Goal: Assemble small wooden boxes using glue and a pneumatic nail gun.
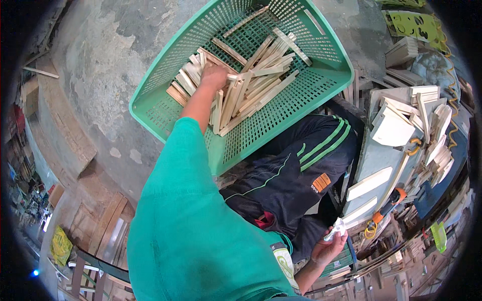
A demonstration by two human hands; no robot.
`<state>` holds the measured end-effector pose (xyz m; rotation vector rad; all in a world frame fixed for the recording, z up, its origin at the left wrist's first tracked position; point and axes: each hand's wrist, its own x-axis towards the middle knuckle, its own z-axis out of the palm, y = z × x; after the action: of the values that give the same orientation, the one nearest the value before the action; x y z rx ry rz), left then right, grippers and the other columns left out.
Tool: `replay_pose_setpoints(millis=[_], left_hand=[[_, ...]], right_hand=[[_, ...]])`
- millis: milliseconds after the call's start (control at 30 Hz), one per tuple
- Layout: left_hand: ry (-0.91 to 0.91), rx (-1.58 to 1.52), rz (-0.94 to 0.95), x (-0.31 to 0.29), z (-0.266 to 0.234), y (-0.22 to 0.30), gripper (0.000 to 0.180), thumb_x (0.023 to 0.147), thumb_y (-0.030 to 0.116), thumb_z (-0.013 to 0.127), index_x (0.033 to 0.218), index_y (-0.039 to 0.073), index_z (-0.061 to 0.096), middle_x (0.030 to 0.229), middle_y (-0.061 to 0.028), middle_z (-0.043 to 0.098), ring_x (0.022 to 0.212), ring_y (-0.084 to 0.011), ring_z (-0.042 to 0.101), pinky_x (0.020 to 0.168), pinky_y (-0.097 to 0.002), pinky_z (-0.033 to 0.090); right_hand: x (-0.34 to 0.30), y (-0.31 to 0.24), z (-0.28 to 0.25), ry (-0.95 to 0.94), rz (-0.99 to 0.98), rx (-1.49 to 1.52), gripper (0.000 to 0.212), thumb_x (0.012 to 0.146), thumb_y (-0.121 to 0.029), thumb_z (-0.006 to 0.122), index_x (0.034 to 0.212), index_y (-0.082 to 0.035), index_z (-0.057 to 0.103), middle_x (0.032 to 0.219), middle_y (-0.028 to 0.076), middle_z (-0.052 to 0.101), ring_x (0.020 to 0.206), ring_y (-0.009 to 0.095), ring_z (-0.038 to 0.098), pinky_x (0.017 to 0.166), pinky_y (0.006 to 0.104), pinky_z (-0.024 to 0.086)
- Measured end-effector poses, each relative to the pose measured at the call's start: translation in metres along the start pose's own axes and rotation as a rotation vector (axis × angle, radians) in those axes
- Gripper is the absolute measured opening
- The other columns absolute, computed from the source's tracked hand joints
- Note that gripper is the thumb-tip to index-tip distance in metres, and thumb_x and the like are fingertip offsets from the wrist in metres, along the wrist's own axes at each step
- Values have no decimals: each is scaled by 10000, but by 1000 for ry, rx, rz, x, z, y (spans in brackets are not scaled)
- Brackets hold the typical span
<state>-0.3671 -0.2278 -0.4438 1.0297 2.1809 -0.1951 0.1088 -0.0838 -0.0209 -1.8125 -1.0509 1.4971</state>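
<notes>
Left hand (214,77) touches pale, slender wooden strips (271,71) in green perforated-plastic basket (321,86); grip unclear. Right hand (324,250) grips crumpled white material (337,227). Orange trouser patch (320,182) bears lettering.

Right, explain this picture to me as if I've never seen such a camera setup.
There is no machine here, only a person's two bare hands. The one picture comes from a wide fisheye camera worn on the head, looking down, so edges curve near the rim.

The left hand reaches into a green plastic basket among loose wooden strips; whether its grip has closed on one is hard to tell. The right hand, lower down, holds something white and crumpled.

Dark trousers show between them. To the right, pale wooden pieces lie on a grey surface.
</notes>
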Motion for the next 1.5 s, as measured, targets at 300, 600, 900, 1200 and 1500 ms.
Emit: replay_pose_setpoints(millis=[300,600,900,1200,1500], left_hand=[[52,-318,-183,8,6,-7,267,874,172,596,1115,68,641,1099,-203,682,1056,-384,649,909,-512,505],[56,-645,-513,53,-17,60,420,944,184,551,1358,114,525,1552,-200,306,1395,-385,387,1119,-511,373],[864,-1359,-442,87,39,27,254,885,219,655,1092,97,572,1213,-131,528,1045,-365,608,833,-509,509],[458,-912,-642,41,17,1,319,884,283,592,1078,41,671,1021,-230,701,949,-431,669,839,-510,532],[382,-964,-952,-9,37,-7,380,883,292,570,1113,6,670,1127,-249,686,1064,-412,659,936,-489,515]], right_hand=[[5,5,0,-9,39,-20,360,966,-139,616,1274,-10,482,1133,122,609,919,184,633,754,274,566],[8,4,2,-28,49,-92,368,970,-103,557,1312,-3,467,1142,131,609,943,192,640,779,264,570],[13,-3,9,-38,92,-101,345,967,-114,589,1276,-6,481,1185,144,607,934,193,634,759,269,557],[12,4,17,-76,45,-24,360,962,-126,616,1280,-19,486,1123,125,613,917,192,643,728,277,571],[8,4,9,-15,35,-89,381,961,-143,597,1289,8,476,1070,138,612,905,188,622,771,279,536]])
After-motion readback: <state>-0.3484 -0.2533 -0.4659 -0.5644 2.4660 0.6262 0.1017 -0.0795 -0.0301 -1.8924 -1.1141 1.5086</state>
